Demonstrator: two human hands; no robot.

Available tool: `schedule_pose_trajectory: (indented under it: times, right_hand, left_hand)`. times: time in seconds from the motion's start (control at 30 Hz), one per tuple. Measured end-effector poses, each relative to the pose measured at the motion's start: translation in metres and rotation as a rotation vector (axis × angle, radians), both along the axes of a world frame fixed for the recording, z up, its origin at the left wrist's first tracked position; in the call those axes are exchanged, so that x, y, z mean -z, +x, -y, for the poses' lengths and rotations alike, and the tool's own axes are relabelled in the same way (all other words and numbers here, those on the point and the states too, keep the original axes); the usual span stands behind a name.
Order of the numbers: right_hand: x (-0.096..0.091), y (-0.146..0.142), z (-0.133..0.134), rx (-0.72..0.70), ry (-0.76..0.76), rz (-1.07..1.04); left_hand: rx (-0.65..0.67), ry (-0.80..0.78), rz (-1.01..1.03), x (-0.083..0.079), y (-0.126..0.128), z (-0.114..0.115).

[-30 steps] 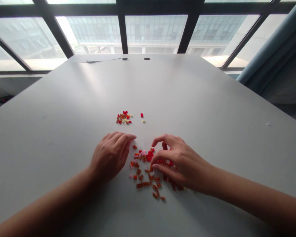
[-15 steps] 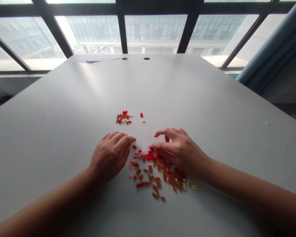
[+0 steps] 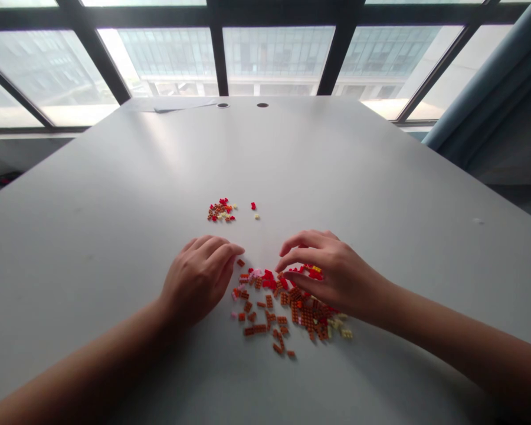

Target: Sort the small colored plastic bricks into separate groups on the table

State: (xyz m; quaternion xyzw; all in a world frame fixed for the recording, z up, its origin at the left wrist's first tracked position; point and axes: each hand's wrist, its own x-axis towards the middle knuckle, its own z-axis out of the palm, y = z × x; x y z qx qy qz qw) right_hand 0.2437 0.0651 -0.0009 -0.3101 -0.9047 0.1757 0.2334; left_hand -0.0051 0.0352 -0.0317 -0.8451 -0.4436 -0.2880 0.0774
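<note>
Two heaps of tiny plastic bricks lie on a pale table (image 3: 115,195). The larger heap (image 3: 283,313), mostly orange-brown with red, pink and cream pieces, sits directly in front of the person. A smaller heap (image 3: 221,211) of red, brown and cream bricks lies farther off, with a red brick (image 3: 253,206) and a cream brick (image 3: 256,216) just to its right. The left hand (image 3: 199,280) and right hand (image 3: 336,277) are apart. The left hand is palm down beside the larger heap, fingers lightly curled, its fingertips (image 3: 236,248) just past the heap's upper left edge, and it holds nothing. The right hand arches over the heap's upper right part, fingers bent toward the red bricks; whether it grips any cannot be told. At the table's far edge lie a white sheet (image 3: 183,105) and a round grommet (image 3: 223,105). Beyond stand large windows (image 3: 274,59), with a blue-grey curtain (image 3: 482,77) to the right.
</note>
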Motion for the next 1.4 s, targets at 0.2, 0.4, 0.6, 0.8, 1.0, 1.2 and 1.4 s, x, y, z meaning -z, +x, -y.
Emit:
schedule_pose_trajectory:
  times: [0.2,0.4,0.6,0.8,1.0,1.2,1.4]
  right_hand:
    - [-0.019,0.001,0.015,-0.218,-0.115,0.102]
    - [-0.016,-0.002,0.024,-0.327,-0.094,0.170]
    - [-0.013,-0.002,0.024,-0.331,-0.085,0.159]
    - [-0.014,-0.002,0.025,-0.338,-0.090,0.135]
    - [-0.017,0.016,0.023,-0.220,0.000,0.074]
    - [0.001,0.030,0.033,0.065,0.171,-0.114]
    - [0.015,0.029,0.040,0.078,0.276,-0.179]
  left_hand:
    - [-0.004,0.018,-0.011,-0.002,0.001,0.001]
    - [-0.003,0.015,-0.015,-0.002,0.001,0.000]
    - [0.003,0.009,-0.009,-0.001,0.001,0.001]
    - [0.003,0.020,-0.011,-0.003,0.001,0.001]
    - [0.008,0.008,-0.008,-0.002,0.000,0.000]
    - [-0.001,0.005,-0.003,-0.002,0.000,0.000]
    - [0.029,-0.004,-0.013,-0.004,0.000,0.000]
